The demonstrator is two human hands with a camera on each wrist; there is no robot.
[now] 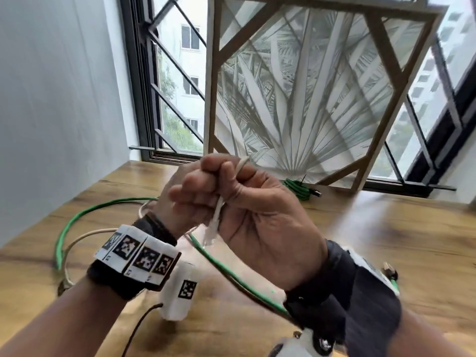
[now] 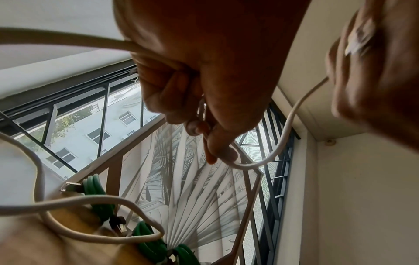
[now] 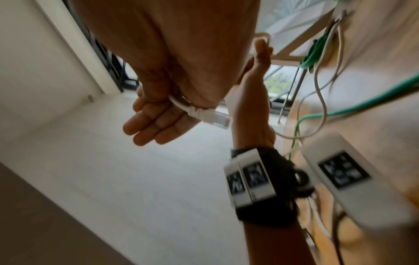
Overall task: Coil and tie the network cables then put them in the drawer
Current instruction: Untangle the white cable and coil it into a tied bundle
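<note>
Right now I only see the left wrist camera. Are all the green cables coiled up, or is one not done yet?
Observer: One isn't. The head view shows a loose green network cable lying in a wide loop on the wooden table.
Operator: Where's the end of the white one?
Observer: The thin white network cable ends in a clear plastic plug. In the right wrist view it sticks out below the right hand, which grips the cable.

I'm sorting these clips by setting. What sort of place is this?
Probably a room in a flat or small office: a wooden table stands against a barred window facing an apartment block, with a framed palm picture leaning on the sill.
</note>
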